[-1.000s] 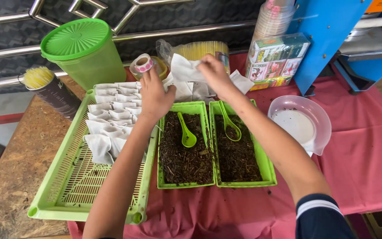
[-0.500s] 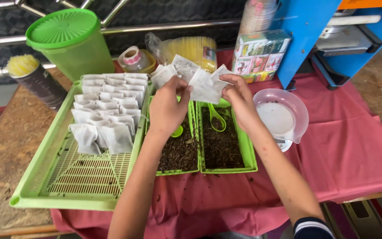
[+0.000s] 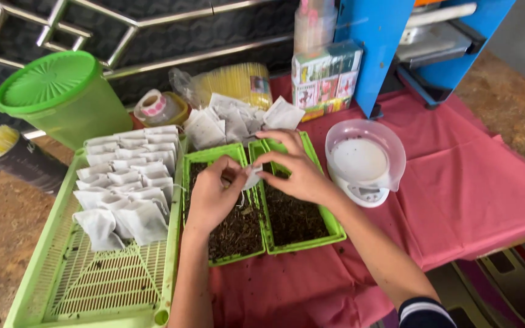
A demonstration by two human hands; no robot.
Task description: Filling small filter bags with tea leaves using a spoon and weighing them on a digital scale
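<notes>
White sachet (image 3: pixel 251 177) pinched between both hands' fingers (image 3: pixel 238 176) above tray rims (image 3: pixel 257 182).

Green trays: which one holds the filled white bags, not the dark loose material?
The big slotted tray on the left; the two small trays under the hands hold dark loose material.

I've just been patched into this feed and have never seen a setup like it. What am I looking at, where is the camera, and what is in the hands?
There is no machine here: the camera sits on a person's head and looks down at their own two bare hands. The left hand and the right hand together pinch one small white bag over two small green trays of dark loose material. To the left, a slatted green tray holds rows of white bags. More bags are piled behind. A white scale with a bowl sits on the red cloth, and a green lidded tub stands at the back left.
</notes>
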